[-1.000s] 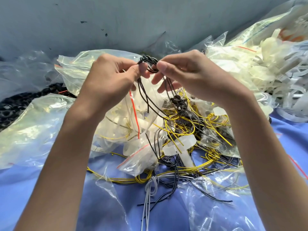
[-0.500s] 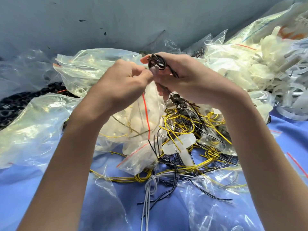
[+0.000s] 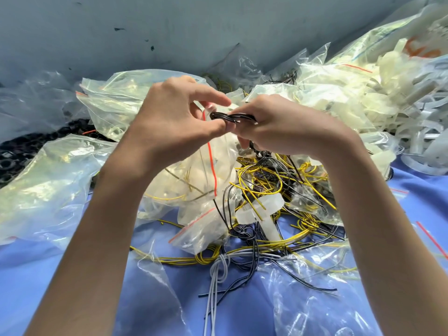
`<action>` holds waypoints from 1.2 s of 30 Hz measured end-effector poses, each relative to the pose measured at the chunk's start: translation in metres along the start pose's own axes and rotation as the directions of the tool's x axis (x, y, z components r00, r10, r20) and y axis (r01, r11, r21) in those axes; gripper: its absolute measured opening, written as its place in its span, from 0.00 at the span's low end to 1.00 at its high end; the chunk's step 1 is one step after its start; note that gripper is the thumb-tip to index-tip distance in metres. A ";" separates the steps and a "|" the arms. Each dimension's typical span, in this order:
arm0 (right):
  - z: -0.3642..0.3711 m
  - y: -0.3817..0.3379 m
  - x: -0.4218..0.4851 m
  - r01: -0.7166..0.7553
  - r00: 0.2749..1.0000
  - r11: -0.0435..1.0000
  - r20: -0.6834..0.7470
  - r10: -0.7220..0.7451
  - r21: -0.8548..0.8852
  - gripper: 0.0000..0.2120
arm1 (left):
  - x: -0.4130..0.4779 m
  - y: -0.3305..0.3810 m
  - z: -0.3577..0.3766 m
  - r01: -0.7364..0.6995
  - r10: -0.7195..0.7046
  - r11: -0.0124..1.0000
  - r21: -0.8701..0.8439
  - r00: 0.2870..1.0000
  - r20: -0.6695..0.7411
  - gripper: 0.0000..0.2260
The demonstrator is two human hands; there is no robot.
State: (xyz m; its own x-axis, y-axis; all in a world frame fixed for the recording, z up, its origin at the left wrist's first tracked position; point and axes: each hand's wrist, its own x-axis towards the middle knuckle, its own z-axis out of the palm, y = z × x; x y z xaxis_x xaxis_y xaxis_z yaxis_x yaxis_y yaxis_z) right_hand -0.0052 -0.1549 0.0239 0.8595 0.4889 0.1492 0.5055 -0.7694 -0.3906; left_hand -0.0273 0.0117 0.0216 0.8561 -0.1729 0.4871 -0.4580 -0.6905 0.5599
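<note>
The right hand (image 3: 278,127) clamped a twisted bundle of black wires (image 3: 230,117) in curled fingers, while the left hand (image 3: 174,117) pinched its looped end, thumb underneath. The bundle hung above a tangle of yellow wires (image 3: 261,175), with plastic bags (image 3: 116,98) around it on a blue cloth (image 3: 48,263).

No legible text anywhere, only blurred orange print on a plastic bag (image 3: 422,49) far right.

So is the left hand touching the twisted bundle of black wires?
Touching: in the head view, the left hand has its thumb pressed against the twisted black wire bundle, no gap.
</note>
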 end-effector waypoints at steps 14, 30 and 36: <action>-0.019 0.010 -0.008 0.117 0.949 0.921 -0.316 0.007 0.371 0.08 | 0.004 -0.017 -0.006 0.078 -0.078 0.997 -0.002 0.991 -0.112 0.07; -0.007 -0.006 -0.006 0.145 0.949 0.947 -0.310 -0.052 0.287 0.08 | 0.000 -0.003 -0.007 0.105 -0.100 0.993 0.051 0.991 -0.090 0.14; 0.010 -0.022 0.000 0.231 0.967 0.948 -0.155 -0.200 0.218 0.10 | 0.001 0.002 -0.009 0.038 -0.031 0.998 0.051 0.989 -0.144 0.14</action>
State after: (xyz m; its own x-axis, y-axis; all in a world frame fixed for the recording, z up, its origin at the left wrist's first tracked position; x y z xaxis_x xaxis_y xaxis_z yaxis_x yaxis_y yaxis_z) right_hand -0.0169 -0.1337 0.0233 0.7419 0.5634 0.3634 0.6615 -0.5269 -0.5337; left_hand -0.0297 0.0165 0.0287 0.8262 -0.0486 0.5613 -0.4121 -0.7314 0.5433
